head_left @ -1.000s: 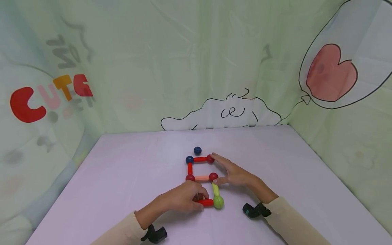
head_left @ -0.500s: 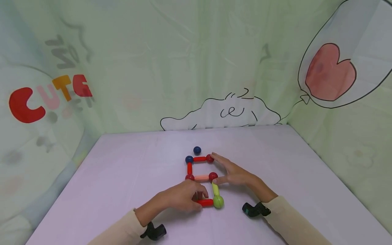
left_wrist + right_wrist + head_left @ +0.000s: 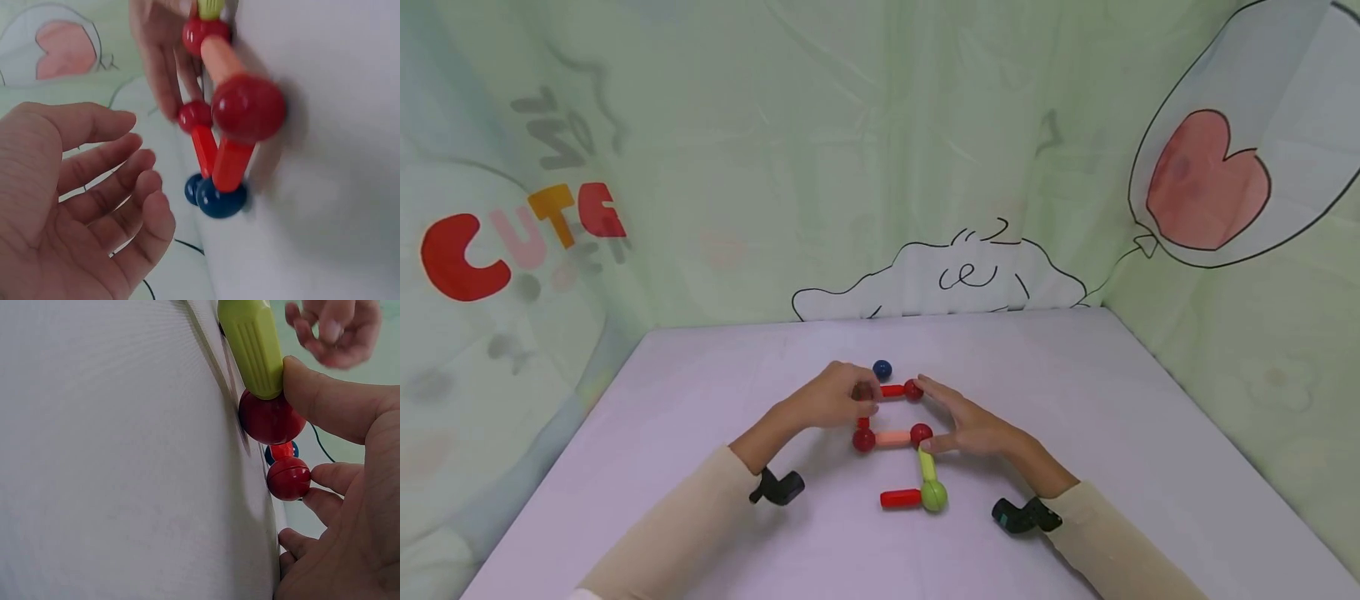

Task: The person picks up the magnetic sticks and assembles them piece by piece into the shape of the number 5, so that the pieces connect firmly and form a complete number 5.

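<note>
Joined toy rods and balls lie on the table as an S-like outline. My left hand [image 3: 838,396], fingers loosely curled, is over its far left corner; the left wrist view shows it apart from the blue corner ball [image 3: 222,198] and holding nothing. The right hand [image 3: 977,425] spans the right side. Its thumb touches the middle red ball [image 3: 921,434] by the yellow-green rod [image 3: 253,347], its fingertips the far red ball [image 3: 289,479]. A pink rod [image 3: 892,438] links to the left red ball [image 3: 863,440].
A loose blue ball [image 3: 882,369] lies just beyond the outline. At the near end, a green ball [image 3: 934,497] joins a red rod [image 3: 900,499] whose left end is free. A printed curtain [image 3: 737,167] stands behind the table [image 3: 700,358].
My left hand has left the near red rod and moved away from me to the far left corner, uncovering the rod. The right hand has stayed in place.
</note>
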